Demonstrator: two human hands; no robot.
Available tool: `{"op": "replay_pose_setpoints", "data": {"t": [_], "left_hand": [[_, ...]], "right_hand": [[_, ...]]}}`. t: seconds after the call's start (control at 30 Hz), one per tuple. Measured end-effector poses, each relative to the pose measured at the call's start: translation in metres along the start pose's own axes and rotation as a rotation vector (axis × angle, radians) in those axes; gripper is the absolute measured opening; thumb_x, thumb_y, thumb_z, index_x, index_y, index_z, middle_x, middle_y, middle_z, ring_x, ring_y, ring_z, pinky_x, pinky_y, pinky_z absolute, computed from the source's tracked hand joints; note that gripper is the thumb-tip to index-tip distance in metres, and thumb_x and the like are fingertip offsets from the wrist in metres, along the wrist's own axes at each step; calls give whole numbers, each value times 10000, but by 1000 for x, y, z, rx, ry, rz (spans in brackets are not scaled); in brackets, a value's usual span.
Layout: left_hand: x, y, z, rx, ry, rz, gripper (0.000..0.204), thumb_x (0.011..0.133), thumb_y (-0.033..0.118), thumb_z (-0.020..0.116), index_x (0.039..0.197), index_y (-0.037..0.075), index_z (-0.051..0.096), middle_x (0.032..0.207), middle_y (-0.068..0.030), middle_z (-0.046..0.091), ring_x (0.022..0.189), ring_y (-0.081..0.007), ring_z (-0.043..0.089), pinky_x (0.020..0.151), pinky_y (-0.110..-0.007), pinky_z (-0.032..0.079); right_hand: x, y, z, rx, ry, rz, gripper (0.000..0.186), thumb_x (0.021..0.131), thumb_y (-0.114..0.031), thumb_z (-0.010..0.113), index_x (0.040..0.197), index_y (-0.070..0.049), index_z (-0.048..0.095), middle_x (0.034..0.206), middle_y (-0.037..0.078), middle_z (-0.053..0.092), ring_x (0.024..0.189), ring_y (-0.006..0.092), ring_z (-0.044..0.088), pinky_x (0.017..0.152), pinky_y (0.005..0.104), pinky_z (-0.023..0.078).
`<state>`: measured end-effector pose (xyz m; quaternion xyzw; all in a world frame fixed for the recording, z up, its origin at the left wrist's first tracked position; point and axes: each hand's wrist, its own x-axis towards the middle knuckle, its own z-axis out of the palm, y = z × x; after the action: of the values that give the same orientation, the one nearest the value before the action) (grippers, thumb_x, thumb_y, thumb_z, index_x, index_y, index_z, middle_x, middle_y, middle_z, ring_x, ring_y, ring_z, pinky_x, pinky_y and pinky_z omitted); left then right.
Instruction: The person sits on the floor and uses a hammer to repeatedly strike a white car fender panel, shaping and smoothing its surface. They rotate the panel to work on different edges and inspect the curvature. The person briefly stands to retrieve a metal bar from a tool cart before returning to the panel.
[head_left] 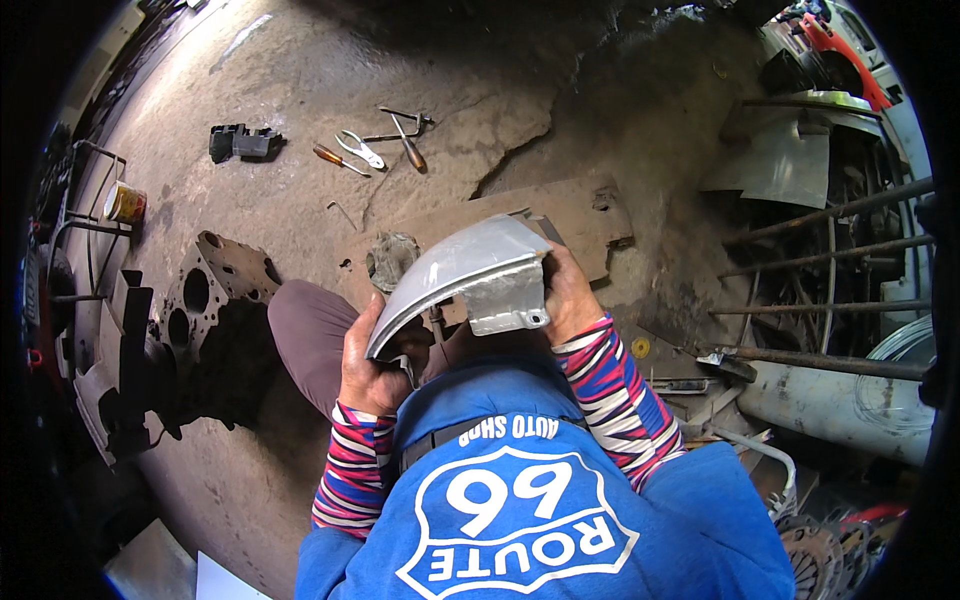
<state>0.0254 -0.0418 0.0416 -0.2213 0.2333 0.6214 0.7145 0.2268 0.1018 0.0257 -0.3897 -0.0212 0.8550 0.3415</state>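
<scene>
A curved silver-grey car body panel piece (465, 262) is held up in front of my lap, its smooth arched side facing away from me. A squarish tab with a small hole hangs from its near right side. My left hand (368, 375) grips the panel's lower left end, thumb along the outer edge. At the right end, my right hand (572, 295) is wrapped round the edge, with some fingers hidden behind it. Just beyond the panel's left side, a roundish grey metal part (391, 262) lies on a flat brown sheet (590, 205).
Ahead on the floor lie pliers (362, 150), an orange-handled screwdriver (340, 160), a brown-handled screwdriver (411, 150) and a black plastic part (245, 144). An engine block (205, 285) stands at left. Metal bars (830, 260) jut in from the right.
</scene>
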Motion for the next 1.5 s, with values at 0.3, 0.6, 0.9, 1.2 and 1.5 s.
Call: {"op": "replay_pose_setpoints", "data": {"t": [0.3,0.6,0.9,1.2,1.5], "left_hand": [[5,-3,-9,395,-34,-49,504,1016,491,463,1200,52,629,927,-107,671,770,-253,633,622,-357,528],[1,3,-1,1038,76,390,595,1003,475,481,1380,16,504,1237,-165,609,1124,-270,601,872,-377,515],[-21,0,37,1527,-328,667,881,808,609,707,1425,25,470,1402,-164,501,1321,-289,471,1079,-422,370],[-18,-11,46,1721,-346,856,706,878,411,719,1395,-6,481,1375,-202,497,1305,-337,487,1090,-399,369],[-22,-10,34,1525,-306,670,705,942,456,647,1420,-25,452,1337,-148,514,1217,-256,541,1020,-353,434]], "right_hand": [[-24,-8,62,-187,-26,-63,337,987,-302,423,1113,-67,630,1034,90,693,941,260,673,869,419,542],[-22,-6,58,-212,-64,-75,301,976,-290,468,1077,-71,648,985,83,693,901,229,677,843,389,552],[-31,4,59,-437,-147,-182,305,1000,-282,478,1097,-45,643,997,65,675,893,171,664,808,329,553],[-34,13,71,-426,-110,-159,302,1014,-306,456,1055,-59,625,931,50,653,815,155,642,740,314,538],[-36,20,73,-337,-114,-90,195,981,-274,546,1015,-97,620,929,35,656,840,157,643,766,337,542]]}}
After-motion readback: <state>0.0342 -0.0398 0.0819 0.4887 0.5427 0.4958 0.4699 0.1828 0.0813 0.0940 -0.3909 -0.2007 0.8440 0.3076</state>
